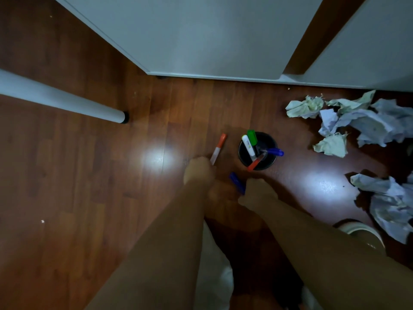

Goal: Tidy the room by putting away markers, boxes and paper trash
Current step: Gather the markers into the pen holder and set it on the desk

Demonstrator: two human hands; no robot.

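Note:
A black round cup [270,163] stands on the wooden floor and holds several markers: green, white, blue and red ones. My left hand [197,170] is closed around the lower end of an orange-capped marker [220,145], which points up and away, left of the cup. My right hand [259,192] grips a blue marker [235,181] just below the cup. Crumpled paper [362,121] lies in a heap at the right, with more crumpled paper [388,206] lower down.
A white cabinet [201,41] fills the top, with a second white unit [368,45] beside it across a narrow gap. A white table leg [67,99] slants in from the left. A white round object [362,231] lies by my right forearm.

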